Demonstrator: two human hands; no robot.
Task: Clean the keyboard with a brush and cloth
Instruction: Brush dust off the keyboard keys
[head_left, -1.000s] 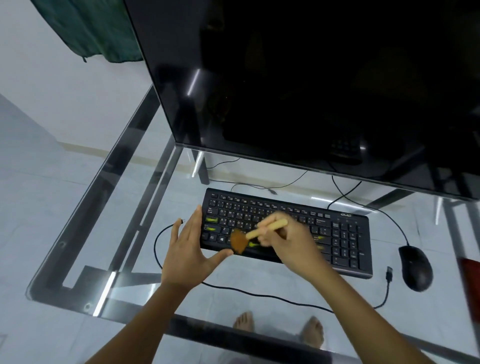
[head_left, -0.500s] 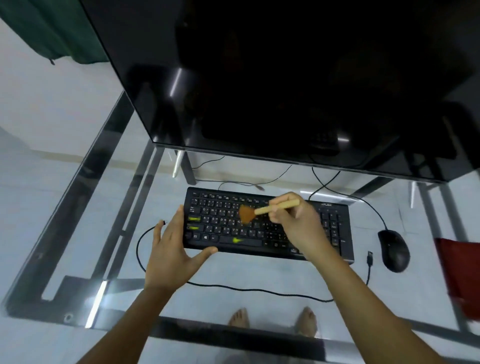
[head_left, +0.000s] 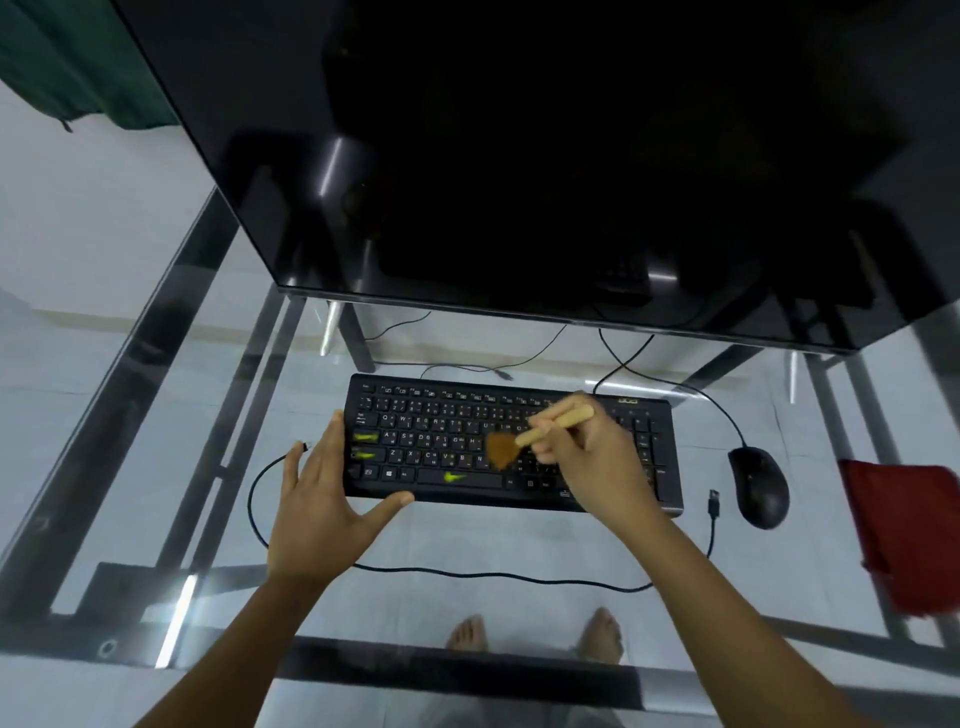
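A black keyboard (head_left: 441, 421) with a few yellow-green marks lies on the glass desk (head_left: 467, 540). My right hand (head_left: 597, 457) grips a small brush (head_left: 524, 441) by its pale wooden handle; the brown bristles rest on the keys near the keyboard's middle. My left hand (head_left: 327, 504) is spread flat against the keyboard's front left corner, thumb along the front edge, fingers up the left side. A red cloth (head_left: 909, 535) lies at the desk's right edge.
A large dark monitor (head_left: 519, 156) looms over the back of the desk. A black mouse (head_left: 761, 486) sits right of the keyboard. A loose black cable (head_left: 467, 571) with a USB plug curves in front of the keyboard. Bare feet show through the glass.
The brush swept from the lower left keys up toward the middle, then down and right over the middle rows. My left hand stayed at the keyboard's left corner. The camera view shifted.
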